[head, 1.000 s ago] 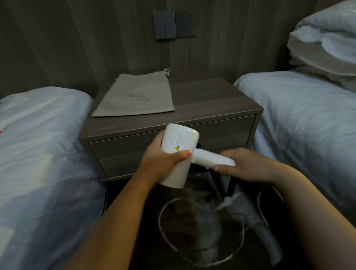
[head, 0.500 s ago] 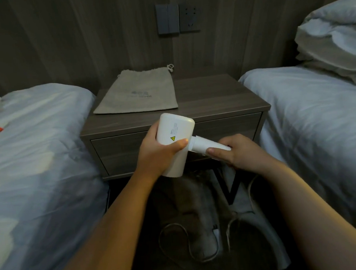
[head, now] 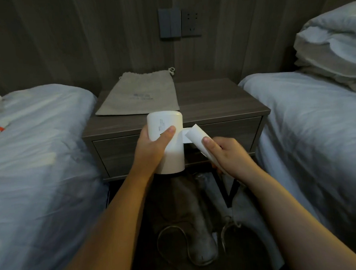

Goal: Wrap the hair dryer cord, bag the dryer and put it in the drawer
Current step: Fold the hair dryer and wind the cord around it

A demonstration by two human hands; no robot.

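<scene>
Dryer [head: 168, 135] is held just before the shut drawer [head: 115, 155]: left hand [head: 151, 151] wrapped round its body, right hand [head: 230, 154] clamped on the handle [head: 196, 135], which is angled at its hinge. Cord [head: 179, 235] trails loose below the fingers, unwrapped. Bag [head: 139, 95] lies flat beyond them on the nightstand [head: 223, 103]. Wrapping, bagging and stowing all seem left.

A pale-sheeted left bed [head: 39, 164] and right bed [head: 319, 136] lie well apart; stacked white pillows [head: 334, 46] top the latter. A dark grey wall switch [head: 169, 22] sits just beside a socket [head: 190, 24].
</scene>
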